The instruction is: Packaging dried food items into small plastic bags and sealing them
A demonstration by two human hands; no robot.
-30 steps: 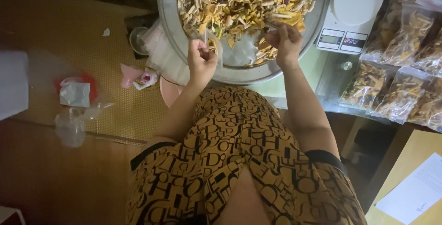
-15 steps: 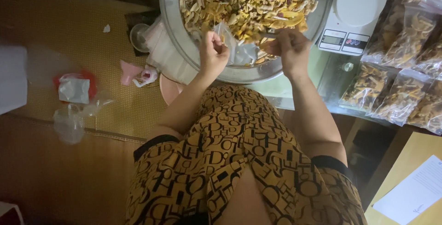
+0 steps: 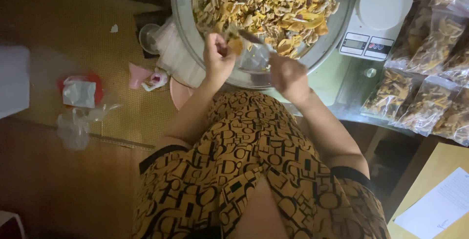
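Note:
A wide metal basin (image 3: 184,29) full of dried yellow and tan slices (image 3: 273,4) lies in front of me. My left hand (image 3: 218,59) is closed on the rim of a small clear plastic bag (image 3: 254,58) at the basin's near edge, with some dried pieces pinched by its fingers. My right hand (image 3: 287,75) grips the other side of the same bag, holding it open over the basin's rim. The bag's contents are hard to make out.
A white kitchen scale (image 3: 378,16) stands right of the basin. Several filled clear bags (image 3: 430,73) lie at the far right. Left on the woven mat are a pink item (image 3: 139,75), a red lid (image 3: 80,90) and crumpled plastic (image 3: 73,126). A paper sheet (image 3: 439,207) lies bottom right.
Both hands have drawn back from the pile toward the basin's near edge, the right hand dropping lower. They now hold the clear bag between them.

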